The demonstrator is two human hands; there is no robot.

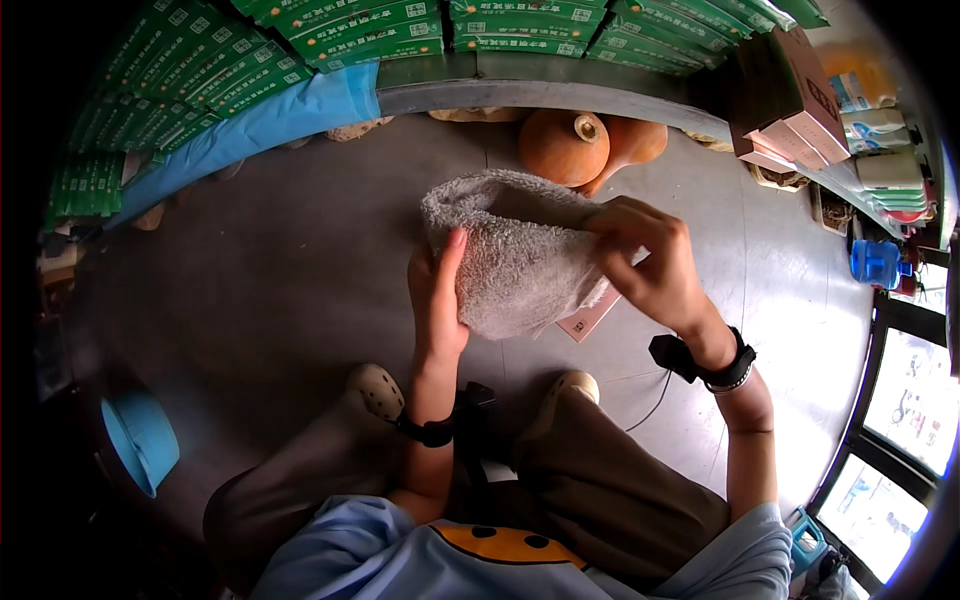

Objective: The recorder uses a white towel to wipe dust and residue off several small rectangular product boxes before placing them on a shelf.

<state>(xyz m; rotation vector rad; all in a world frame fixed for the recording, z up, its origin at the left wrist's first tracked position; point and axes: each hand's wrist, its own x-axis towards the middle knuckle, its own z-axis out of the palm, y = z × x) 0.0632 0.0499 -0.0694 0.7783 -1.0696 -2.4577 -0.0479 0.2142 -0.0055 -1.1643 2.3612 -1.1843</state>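
A grey terry cloth (525, 259), folded with a loop gaping at its top, hangs between my two hands above the floor. My left hand (439, 292) grips its left side, thumb laid over the front face. At the right end, my right hand (649, 259) pinches the cloth between thumb and bent fingers. Behind the cloth, a pink box (589, 319) on the floor shows only one corner. Just beyond sit an orange gourd (562, 150) with a cut stem and a second orange gourd (634, 142), partly hidden by the first.
Ahead runs a shelf edge (555, 94) stacked with green boxes (367, 34). Pink-brown cartons (799, 127) jut out at right, near a blue water jug (877, 264). A light-blue basin (142, 442) stands at left. Beside my right foot a thin cable (656, 405) crosses the floor.
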